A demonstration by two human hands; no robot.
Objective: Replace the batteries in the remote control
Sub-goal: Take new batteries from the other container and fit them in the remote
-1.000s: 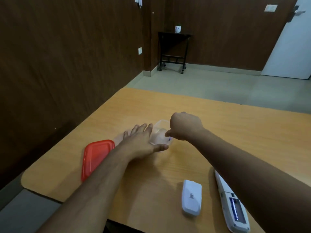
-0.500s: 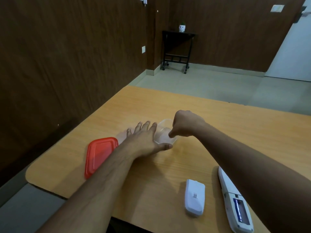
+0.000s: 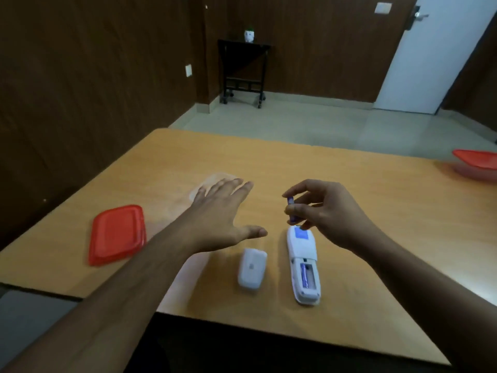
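Note:
A white remote control (image 3: pixel 302 263) lies face down on the wooden table (image 3: pixel 349 189), its battery bay open with one purple battery (image 3: pixel 304 275) in the left slot. The white battery cover (image 3: pixel 252 267) lies just left of it. My right hand (image 3: pixel 322 208) hovers above the remote's far end and pinches a second purple battery (image 3: pixel 291 210) between thumb and fingers. My left hand (image 3: pixel 220 214) is spread flat and empty, hovering beside a clear plastic container (image 3: pixel 212 183) that it partly hides.
A red container lid (image 3: pixel 117 234) lies at the table's left edge. Another red-lidded container (image 3: pixel 476 162) sits at the far right edge. Beyond the table are a tiled floor, a black side table (image 3: pixel 243 71) and a white door.
My right hand has come out of the clear container with a purple battery and moved right, over the remote. My left hand has lifted off the container and opened.

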